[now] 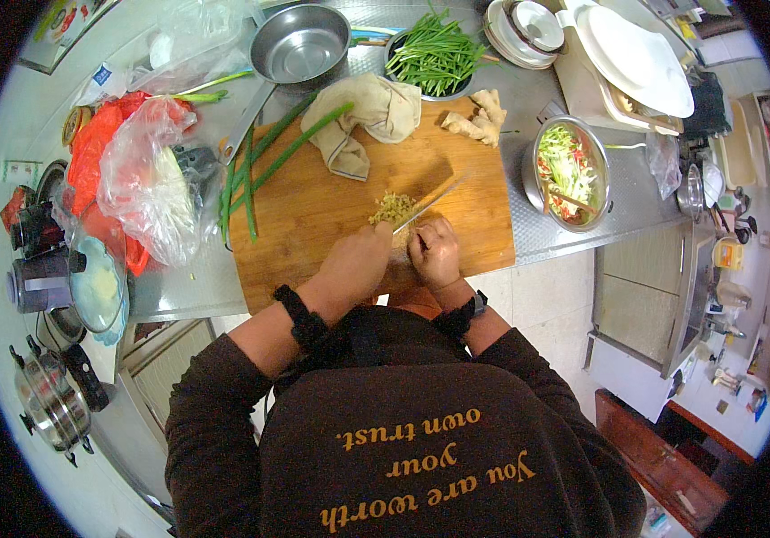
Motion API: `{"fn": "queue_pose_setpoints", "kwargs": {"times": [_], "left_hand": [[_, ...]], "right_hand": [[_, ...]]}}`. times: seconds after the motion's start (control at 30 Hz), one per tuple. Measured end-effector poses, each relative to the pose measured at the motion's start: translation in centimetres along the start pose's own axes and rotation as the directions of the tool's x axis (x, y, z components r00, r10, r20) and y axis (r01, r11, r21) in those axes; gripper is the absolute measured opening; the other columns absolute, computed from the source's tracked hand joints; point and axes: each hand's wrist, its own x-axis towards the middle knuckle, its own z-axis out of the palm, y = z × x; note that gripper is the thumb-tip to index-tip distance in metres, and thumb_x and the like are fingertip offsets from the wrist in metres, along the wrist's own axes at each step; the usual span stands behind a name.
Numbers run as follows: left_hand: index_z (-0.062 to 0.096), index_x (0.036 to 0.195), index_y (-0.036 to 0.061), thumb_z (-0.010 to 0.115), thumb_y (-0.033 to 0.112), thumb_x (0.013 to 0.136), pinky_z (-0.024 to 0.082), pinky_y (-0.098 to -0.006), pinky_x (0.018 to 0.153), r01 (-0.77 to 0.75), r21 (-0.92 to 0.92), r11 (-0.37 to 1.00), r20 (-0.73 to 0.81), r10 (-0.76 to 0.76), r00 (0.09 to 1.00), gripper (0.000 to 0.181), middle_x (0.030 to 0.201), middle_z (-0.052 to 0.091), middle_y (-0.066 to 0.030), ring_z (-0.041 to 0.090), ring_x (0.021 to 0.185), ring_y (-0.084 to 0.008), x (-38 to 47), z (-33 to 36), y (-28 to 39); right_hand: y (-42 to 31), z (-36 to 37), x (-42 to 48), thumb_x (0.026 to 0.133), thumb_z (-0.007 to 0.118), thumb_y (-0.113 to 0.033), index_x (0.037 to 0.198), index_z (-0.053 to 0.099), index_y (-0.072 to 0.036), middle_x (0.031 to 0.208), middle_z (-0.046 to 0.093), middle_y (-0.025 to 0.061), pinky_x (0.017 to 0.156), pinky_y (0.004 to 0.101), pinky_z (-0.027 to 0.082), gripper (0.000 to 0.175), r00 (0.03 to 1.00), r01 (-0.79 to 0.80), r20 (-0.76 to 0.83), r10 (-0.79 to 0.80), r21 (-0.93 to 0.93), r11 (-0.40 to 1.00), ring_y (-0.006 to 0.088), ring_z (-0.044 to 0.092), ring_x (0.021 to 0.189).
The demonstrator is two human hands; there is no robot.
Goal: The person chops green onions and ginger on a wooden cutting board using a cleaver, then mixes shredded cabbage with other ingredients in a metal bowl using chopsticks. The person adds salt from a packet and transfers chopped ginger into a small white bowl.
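My left hand (358, 259) is closed around the near end of a kitchen knife (425, 207), its handle hidden in my grip. The blade slants away to the right, low over a wooden cutting board (311, 222). Against the blade's left side lies a small heap of minced, pale yellow food, probably ginger (393, 207). My right hand (435, 245) is just right of the blade, fingers curled; whether anything is inside them is hidden. A knobby ginger root (479, 120) sits at the board's far right corner.
On the board's far left are green scallion stalks (284, 155) and a folded cloth (364, 118). Beyond stand a saucepan (301, 44) and a bowl of cut greens (435, 57). A steel bowl of shredded vegetables (568, 173) is at right, plastic bags (149, 181) at left.
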Motion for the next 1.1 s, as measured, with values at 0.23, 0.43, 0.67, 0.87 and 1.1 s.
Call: {"fn": "queue_pose_setpoints", "kwargs": {"times": [0.23, 0.43, 0.67, 0.87, 1.1], "left_hand": [[0.045, 0.09, -0.0007, 0.043, 0.007, 0.085, 0.051, -0.0439, 0.058, 0.0, -0.003, 1.0, 0.06, 0.0, 0.998, 0.009, 0.079, 0.06, -0.0227, 0.063, 0.07, -0.0377, 0.3, -0.3, 0.5], [0.046, 0.092, -0.0018, 0.044, 0.007, 0.085, 0.051, -0.0461, 0.06, -0.012, -0.006, 1.0, 0.122, 0.013, 0.993, 0.011, 0.081, 0.06, -0.0238, 0.062, 0.07, -0.0395, -0.2, -0.4, 0.3], [0.045, 0.09, -0.0017, 0.043, 0.007, 0.085, 0.05, -0.0467, 0.062, -0.016, -0.037, 0.999, 0.13, 0.021, 0.991, 0.01, 0.079, 0.061, -0.0252, 0.062, 0.073, -0.0401, -0.1, -0.4, 0.0], [0.045, 0.091, -0.0021, 0.044, 0.007, 0.084, 0.051, -0.0464, 0.064, 0.028, -0.096, 0.995, 0.183, -0.01, 0.983, 0.011, 0.08, 0.061, -0.0252, 0.063, 0.077, -0.0397, -0.5, -0.3, -0.7], [0.046, 0.091, -0.0019, 0.044, 0.009, 0.086, 0.051, -0.046, 0.064, 0.026, -0.018, 0.999, 0.131, -0.024, 0.991, 0.013, 0.082, 0.062, -0.0258, 0.063, 0.077, -0.039, 0.2, -2.0, -1.7]], "right_hand": [[-0.8, -0.1, 0.4, 0.072, 0.062, 0.0, 0.075, 0.059, 0.0, 0.075, 0.056, 0.0168, 0.064, 0.0412, 0.046, 0.005, 0.999, -0.036, 0.025, 0.037, -0.037, 0.999, 0.0352, 0.054, 0.071], [-0.9, -0.8, 0.1, 0.073, 0.063, -0.005, 0.074, 0.06, 0.0, 0.077, 0.057, 0.0163, 0.066, 0.0426, 0.046, 0.006, 0.994, -0.105, 0.04, 0.105, -0.012, 0.994, 0.0347, 0.055, 0.074], [-1.0, -1.6, 0.1, 0.073, 0.062, -0.005, 0.074, 0.061, -0.001, 0.074, 0.056, 0.0173, 0.065, 0.0411, 0.046, 0.005, 0.994, -0.084, 0.065, 0.087, -0.053, 0.995, 0.0348, 0.055, 0.072], [-0.3, -3.4, -0.8, 0.07, 0.064, -0.006, 0.071, 0.062, -0.003, 0.072, 0.058, 0.0166, 0.064, 0.0415, 0.046, 0.004, 0.972, -0.191, 0.093, 0.214, -0.213, 0.958, 0.0354, 0.056, 0.071], [-0.4, -4.3, -1.3, 0.072, 0.063, -0.01, 0.075, 0.063, -0.005, 0.09, 0.063, 0.0198, 0.078, 0.0416, 0.049, 0.006, 0.941, -0.251, 0.171, 0.291, -0.221, 0.942, 0.0362, 0.06, 0.09]]}}
